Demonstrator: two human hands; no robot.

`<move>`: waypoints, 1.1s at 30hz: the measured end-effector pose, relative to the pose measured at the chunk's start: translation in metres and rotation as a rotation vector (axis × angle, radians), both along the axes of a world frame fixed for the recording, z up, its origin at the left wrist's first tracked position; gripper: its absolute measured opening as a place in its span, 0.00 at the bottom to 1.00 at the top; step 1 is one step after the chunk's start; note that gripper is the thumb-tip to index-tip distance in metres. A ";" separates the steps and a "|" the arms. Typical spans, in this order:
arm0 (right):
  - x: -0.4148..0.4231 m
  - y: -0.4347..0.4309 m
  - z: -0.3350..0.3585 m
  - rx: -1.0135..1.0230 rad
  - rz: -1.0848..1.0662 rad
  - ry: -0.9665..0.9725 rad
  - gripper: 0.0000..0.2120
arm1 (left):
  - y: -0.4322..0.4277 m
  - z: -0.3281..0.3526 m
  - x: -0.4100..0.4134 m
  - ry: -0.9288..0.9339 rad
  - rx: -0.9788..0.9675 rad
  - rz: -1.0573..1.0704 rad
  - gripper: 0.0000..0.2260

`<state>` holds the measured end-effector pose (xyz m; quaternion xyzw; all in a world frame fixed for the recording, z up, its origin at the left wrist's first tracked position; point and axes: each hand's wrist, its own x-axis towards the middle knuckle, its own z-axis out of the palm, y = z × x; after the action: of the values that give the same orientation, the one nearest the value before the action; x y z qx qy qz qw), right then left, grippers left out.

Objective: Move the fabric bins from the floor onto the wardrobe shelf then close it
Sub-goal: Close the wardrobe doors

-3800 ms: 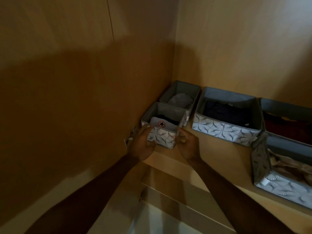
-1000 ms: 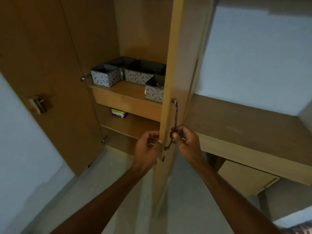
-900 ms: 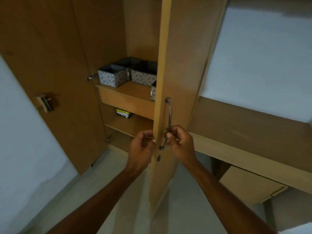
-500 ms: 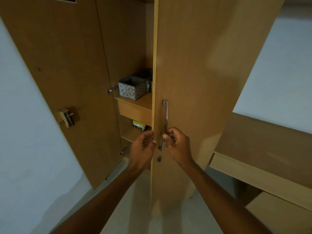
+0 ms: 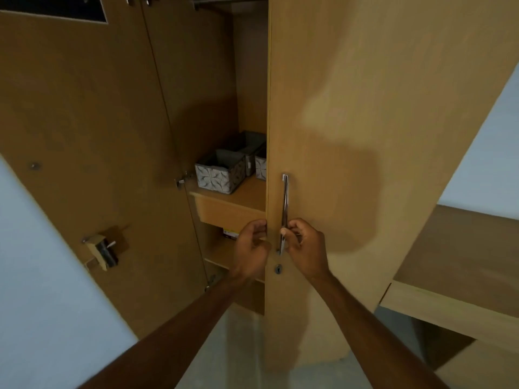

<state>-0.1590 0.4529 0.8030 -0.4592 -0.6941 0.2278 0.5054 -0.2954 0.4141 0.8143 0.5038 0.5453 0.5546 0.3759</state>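
The right wardrobe door (image 5: pixel 351 136) stands nearly across the opening. My right hand (image 5: pixel 304 248) grips the lower end of its metal bar handle (image 5: pixel 285 209). My left hand (image 5: pixel 251 247) curls round the door's free edge just left of the handle. Through the gap I see patterned grey fabric bins on the wardrobe shelf (image 5: pixel 244 196): a small one (image 5: pixel 220 175) at the front left, another (image 5: pixel 250 147) behind it, and a sliver of a third (image 5: pixel 261 167) beside the door edge.
The left wardrobe door (image 5: pixel 84 136) stands wide open, with a latch block (image 5: pixel 102 249) on its inner face. A keyhole (image 5: pixel 278 268) sits below the handle. A wooden desk (image 5: pixel 463 262) stands to the right. A small box (image 5: pixel 230 233) lies on the lower shelf.
The right door has swung further across the opening with both hands on it. It now hides most of the bins that showed a second ago.
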 end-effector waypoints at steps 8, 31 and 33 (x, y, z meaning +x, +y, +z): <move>-0.023 0.075 0.002 0.025 -0.021 0.008 0.06 | 0.088 -0.001 -0.027 -0.090 0.027 -0.009 0.16; -0.031 0.219 0.003 -0.070 -0.085 0.019 0.05 | 0.239 0.015 -0.022 -0.245 -0.120 -0.111 0.16; -0.030 0.222 0.002 -0.073 -0.091 0.018 0.05 | 0.244 0.014 -0.021 -0.245 -0.119 -0.106 0.15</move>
<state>-0.1891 0.6749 0.8047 -0.5064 -0.6590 0.2339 0.5046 -0.3166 0.6582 0.8287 0.4372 0.5001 0.5578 0.4977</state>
